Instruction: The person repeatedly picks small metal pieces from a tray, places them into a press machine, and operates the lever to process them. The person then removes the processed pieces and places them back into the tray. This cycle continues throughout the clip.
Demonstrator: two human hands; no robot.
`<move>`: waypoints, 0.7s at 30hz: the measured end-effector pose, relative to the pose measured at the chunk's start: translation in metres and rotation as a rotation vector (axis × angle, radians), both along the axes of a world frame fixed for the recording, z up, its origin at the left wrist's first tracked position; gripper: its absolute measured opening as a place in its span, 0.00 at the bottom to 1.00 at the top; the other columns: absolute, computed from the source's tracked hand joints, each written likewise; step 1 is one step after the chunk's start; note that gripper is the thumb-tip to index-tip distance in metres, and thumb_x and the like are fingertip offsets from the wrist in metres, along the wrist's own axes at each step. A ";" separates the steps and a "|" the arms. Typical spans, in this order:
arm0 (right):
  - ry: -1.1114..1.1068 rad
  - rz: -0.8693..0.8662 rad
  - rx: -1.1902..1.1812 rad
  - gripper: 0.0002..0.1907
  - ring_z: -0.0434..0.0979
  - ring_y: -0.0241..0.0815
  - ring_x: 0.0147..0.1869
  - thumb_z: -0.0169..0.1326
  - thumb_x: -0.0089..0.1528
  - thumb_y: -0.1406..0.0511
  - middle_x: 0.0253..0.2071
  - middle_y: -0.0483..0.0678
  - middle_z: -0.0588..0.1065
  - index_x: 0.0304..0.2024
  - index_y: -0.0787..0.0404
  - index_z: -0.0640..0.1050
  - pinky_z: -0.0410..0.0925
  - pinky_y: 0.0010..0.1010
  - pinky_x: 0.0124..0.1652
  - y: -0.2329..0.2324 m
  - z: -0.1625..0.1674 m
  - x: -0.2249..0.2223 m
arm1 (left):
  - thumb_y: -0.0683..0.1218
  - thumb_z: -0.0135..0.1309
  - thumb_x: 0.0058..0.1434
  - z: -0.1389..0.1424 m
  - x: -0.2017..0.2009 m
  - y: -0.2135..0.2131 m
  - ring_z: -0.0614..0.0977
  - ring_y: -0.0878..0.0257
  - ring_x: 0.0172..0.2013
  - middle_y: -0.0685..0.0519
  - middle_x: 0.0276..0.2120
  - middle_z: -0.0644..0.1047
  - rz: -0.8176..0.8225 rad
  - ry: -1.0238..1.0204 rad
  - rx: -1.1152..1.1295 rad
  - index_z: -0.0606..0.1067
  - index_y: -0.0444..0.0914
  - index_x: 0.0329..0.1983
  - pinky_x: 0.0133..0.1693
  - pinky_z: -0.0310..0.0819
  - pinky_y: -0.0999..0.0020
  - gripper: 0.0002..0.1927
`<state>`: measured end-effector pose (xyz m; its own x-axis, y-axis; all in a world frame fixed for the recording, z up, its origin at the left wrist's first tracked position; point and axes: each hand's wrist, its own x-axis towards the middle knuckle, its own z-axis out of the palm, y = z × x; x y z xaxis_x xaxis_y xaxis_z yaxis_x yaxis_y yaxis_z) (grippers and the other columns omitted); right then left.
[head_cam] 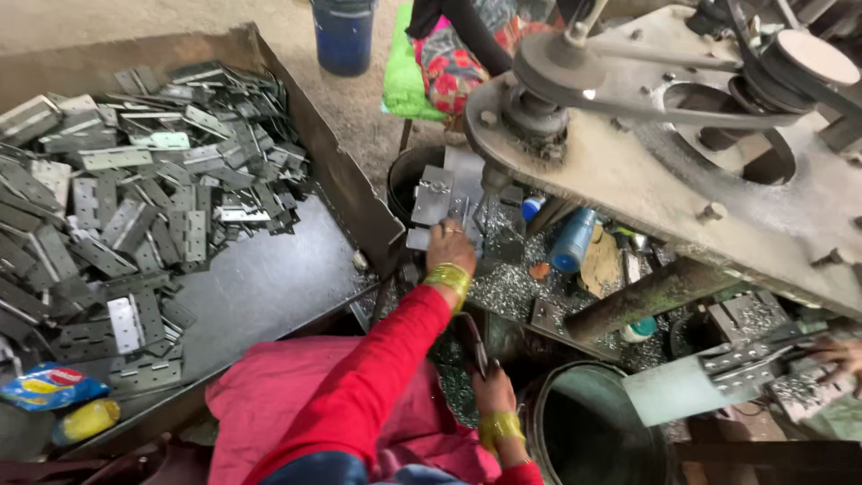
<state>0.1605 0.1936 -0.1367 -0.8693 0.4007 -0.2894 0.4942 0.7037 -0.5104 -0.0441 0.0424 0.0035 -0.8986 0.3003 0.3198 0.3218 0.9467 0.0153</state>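
While the right hand point(492, 388) sat nearest the body, fingers closed round a dark lever point(473, 346) with the wrist bent back, the left arm stretched forward in its red sleeve. The left hand point(449, 249) pinched a grey hinge point(432, 194) from below, holding it upright at the far left edge of the machine bed point(512, 287), which was strewn with metal shavings, just beside the spindle point(494, 180). The step looked like seating the hinge under the spindle. The next move would call for a steady left grip and fingers kept clear of the tool. Beyond lay a tray point(269, 287) with a pile of hinges point(135, 180) against its far left corner.
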 end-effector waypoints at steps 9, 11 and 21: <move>0.061 0.101 0.133 0.33 0.77 0.68 0.54 0.57 0.60 0.42 0.45 0.67 0.78 0.47 0.64 0.79 0.72 0.52 0.49 0.021 0.013 -0.026 | 0.48 0.46 0.67 0.003 -0.012 -0.007 0.65 0.52 0.68 0.53 0.56 0.79 0.032 -0.083 -0.112 0.85 0.44 0.46 0.64 0.49 0.44 0.16; -0.003 0.015 0.089 0.32 0.78 0.68 0.52 0.57 0.58 0.43 0.46 0.66 0.78 0.50 0.62 0.77 0.72 0.53 0.49 0.004 0.010 -0.008 | 0.49 0.46 0.67 0.003 -0.012 -0.008 0.64 0.51 0.68 0.51 0.59 0.77 0.040 -0.115 -0.081 0.84 0.44 0.47 0.65 0.48 0.44 0.17; 0.078 0.133 0.115 0.28 0.80 0.65 0.51 0.57 0.58 0.46 0.42 0.65 0.79 0.43 0.64 0.79 0.74 0.50 0.48 0.032 0.006 -0.035 | 0.51 0.45 0.66 0.025 -0.025 0.004 0.57 0.45 0.72 0.47 0.69 0.67 0.071 -0.186 -0.180 0.78 0.42 0.58 0.65 0.42 0.37 0.21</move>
<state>0.1256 0.2255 -0.1304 -0.9350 0.3071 -0.1775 0.3547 0.8162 -0.4561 -0.0686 0.0461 0.0281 -0.9579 0.2713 0.0940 0.2617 0.9597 -0.1023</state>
